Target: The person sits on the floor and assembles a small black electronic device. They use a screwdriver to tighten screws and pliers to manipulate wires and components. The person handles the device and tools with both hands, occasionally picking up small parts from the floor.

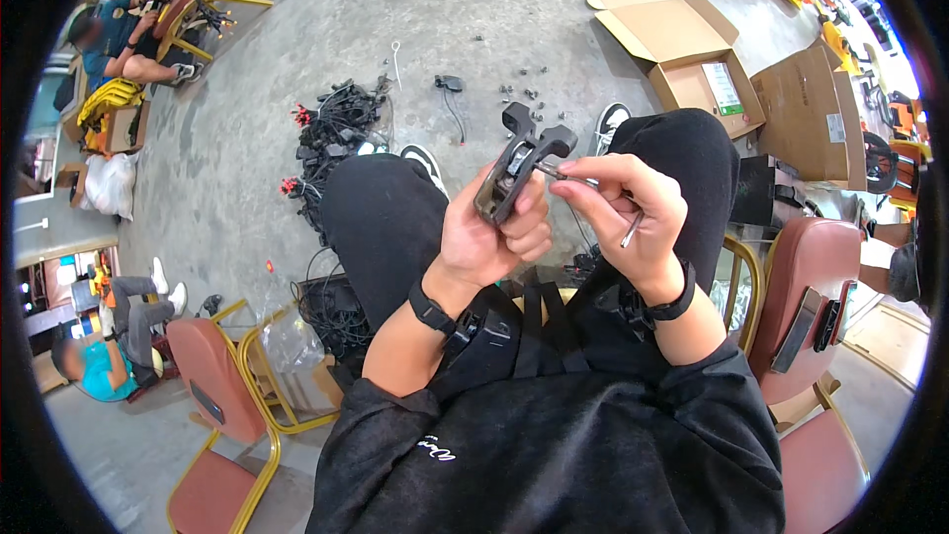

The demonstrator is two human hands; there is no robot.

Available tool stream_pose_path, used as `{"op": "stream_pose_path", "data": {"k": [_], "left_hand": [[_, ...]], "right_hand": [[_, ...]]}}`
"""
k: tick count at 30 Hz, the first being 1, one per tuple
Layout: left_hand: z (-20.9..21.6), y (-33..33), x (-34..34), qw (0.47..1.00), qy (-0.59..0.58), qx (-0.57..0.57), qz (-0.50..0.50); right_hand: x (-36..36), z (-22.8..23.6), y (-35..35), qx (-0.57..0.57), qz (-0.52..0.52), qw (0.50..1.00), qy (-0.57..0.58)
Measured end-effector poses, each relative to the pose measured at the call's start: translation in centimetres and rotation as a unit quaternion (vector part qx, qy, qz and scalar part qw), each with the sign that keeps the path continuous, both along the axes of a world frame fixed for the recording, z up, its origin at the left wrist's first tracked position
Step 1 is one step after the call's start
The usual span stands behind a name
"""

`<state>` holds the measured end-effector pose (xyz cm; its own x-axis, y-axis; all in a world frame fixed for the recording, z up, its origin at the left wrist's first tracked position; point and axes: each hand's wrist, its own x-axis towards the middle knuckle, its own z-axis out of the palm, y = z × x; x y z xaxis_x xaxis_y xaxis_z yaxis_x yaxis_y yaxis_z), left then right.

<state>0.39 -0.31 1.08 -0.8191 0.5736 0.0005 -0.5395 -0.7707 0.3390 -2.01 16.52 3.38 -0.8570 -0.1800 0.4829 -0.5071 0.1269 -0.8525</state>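
My left hand [494,232] is closed around a black plastic part [516,173] with two curved prongs at its top and a bit of metal between its sides. The fingers of my right hand [633,200] pinch a thin metal hex key [631,230]. One end of it reaches the side of the black part, and the other sticks out below my fingers. My fingers hide its middle. Both hands are above my lap, between my knees.
A heap of black cables [341,124] lies on the floor beyond my left knee. Small black pieces [529,94] are scattered ahead. An open cardboard box [702,89] stands at the far right. Padded chairs [806,287] flank me. Other people [124,49] sit at the left.
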Motion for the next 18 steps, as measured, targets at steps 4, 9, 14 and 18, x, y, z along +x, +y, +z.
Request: {"op": "stream_pose_path", "data": {"k": [4, 9, 14, 18], "left_hand": [[0.1, -0.4, 0.1, 1.0, 0.016, -0.016, 0.002], [0.1, -0.5, 0.1, 0.995, 0.002, -0.086, 0.057], [0.8, -0.6, 0.4, 0.979, 0.018, -0.189, 0.074], [1.4, -0.3, 0.6, 0.946, 0.047, -0.305, 0.102]], "right_hand": [[0.1, 0.0, 0.2, -0.003, 0.009, 1.0, -0.018], [0.1, -0.1, 0.4, 0.005, 0.024, 1.0, -0.02], [0.3, -0.3, 0.2, -0.047, 0.028, 0.995, -0.081], [0.0, -0.5, 0.4, -0.06, 0.051, 0.986, -0.147]]}}
